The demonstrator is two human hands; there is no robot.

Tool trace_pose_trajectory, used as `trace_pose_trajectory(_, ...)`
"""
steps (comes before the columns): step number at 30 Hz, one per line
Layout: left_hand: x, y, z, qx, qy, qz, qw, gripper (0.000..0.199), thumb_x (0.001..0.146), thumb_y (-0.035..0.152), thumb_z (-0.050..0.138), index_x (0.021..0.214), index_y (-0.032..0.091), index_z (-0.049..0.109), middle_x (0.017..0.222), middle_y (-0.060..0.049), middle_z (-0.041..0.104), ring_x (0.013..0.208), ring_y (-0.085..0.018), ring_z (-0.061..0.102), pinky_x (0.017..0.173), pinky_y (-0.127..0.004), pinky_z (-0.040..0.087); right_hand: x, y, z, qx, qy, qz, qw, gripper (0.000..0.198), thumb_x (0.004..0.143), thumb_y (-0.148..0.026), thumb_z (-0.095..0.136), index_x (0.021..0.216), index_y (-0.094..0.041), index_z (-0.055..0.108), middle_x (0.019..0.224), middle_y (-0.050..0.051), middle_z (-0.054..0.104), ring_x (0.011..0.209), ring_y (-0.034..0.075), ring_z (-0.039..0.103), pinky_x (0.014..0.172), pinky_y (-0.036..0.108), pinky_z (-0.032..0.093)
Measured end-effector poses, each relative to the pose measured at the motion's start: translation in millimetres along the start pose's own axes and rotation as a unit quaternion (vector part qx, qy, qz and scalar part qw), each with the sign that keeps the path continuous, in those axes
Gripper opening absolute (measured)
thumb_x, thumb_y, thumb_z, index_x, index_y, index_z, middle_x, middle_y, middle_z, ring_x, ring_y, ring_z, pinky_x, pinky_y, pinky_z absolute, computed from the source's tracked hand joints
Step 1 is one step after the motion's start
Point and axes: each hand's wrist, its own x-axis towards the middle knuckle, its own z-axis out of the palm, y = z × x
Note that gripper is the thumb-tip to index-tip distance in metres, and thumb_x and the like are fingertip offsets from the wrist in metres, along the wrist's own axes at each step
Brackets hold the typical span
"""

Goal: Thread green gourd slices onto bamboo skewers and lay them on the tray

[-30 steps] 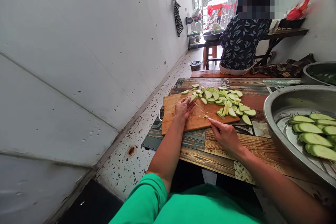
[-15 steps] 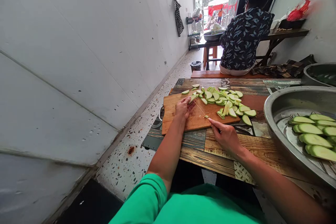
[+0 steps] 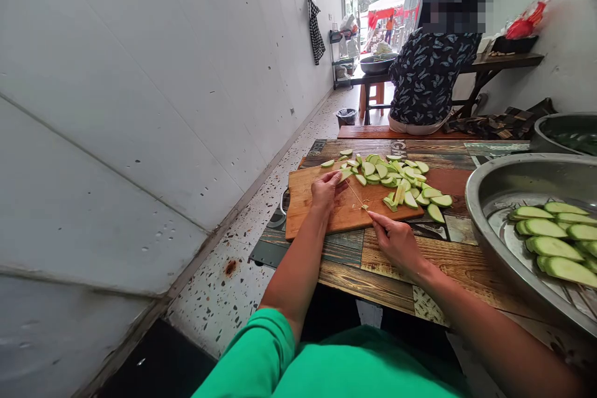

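My left hand (image 3: 327, 189) pinches a pale green-edged zucchini slice (image 3: 346, 172) above the wooden cutting board (image 3: 305, 214). A thin bamboo skewer (image 3: 355, 193) slants from that slice down to my right hand (image 3: 395, 238), whose fingers are closed around its near end. Close to the right fingertips a small pale piece is on or beside the skewer; I cannot tell which. Heaped over the board's far right part are several cut zucchini slices (image 3: 381, 170), some spilling onto the table.
At right stands a large metal basin (image 3: 480, 211) holding several zucchini slices (image 3: 550, 245) in rows. A second basin (image 3: 543, 130) is behind it. Beyond the patchwork wooden table (image 3: 340, 273), a person (image 3: 424, 78) sits on a bench, back turned. A white wall (image 3: 140, 106) runs along the left.
Both hands keep nearly the same pose, with the slice and skewer still held. The whole view has shifted very slightly.
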Motion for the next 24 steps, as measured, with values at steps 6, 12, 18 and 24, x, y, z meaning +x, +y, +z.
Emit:
trace_pose_trajectory(6,-5,-1,4,0.009,-0.003,-0.004,1.000,0.011,0.071,0.009,0.070,0.080,0.009,0.064,0.070,-0.004,0.066,0.068,-0.016,0.069,0.081,-0.037,0.055,0,-5,1,0.054,-0.012,0.032,0.998,0.038,0.086,-0.027,0.043,0.109,-0.012,0.069,0.090,0.010,0.073,0.082,0.023,0.069,0.071,0.030,0.052)
trace_pose_trajectory(12,-6,-1,7,-0.019,0.001,-0.023,1.000,0.011,0.071,0.012,0.071,0.080,0.010,0.064,0.073,-0.005,0.067,0.075,-0.018,0.069,0.086,-0.038,0.053,4,-3,5,0.193,-0.032,0.097,0.976,0.042,0.082,-0.037,0.049,0.104,-0.009,0.069,0.056,0.004,0.060,0.050,0.016,0.054,0.046,0.026,0.039)
trace_pose_trajectory(18,-11,0,13,-0.105,-0.053,-0.060,0.991,0.022,0.086,0.030,0.056,0.098,0.013,0.062,0.088,-0.013,0.070,0.092,-0.022,0.068,0.088,-0.038,0.051,10,-12,6,0.400,-0.117,0.203,0.886,0.048,0.072,-0.050,0.059,0.096,-0.009,0.066,0.042,-0.008,0.037,0.034,0.005,0.026,0.034,0.020,0.017)
trace_pose_trajectory(24,-10,-2,12,-0.142,-0.033,-0.039,0.989,0.029,0.089,0.038,0.051,0.103,0.015,0.061,0.083,-0.011,0.071,0.089,-0.022,0.068,0.085,-0.039,0.052,9,-18,1,0.414,-0.158,0.249,0.861,0.053,0.069,-0.053,0.062,0.100,-0.011,0.064,0.043,-0.010,0.037,0.028,0.004,0.022,0.029,0.021,0.018)
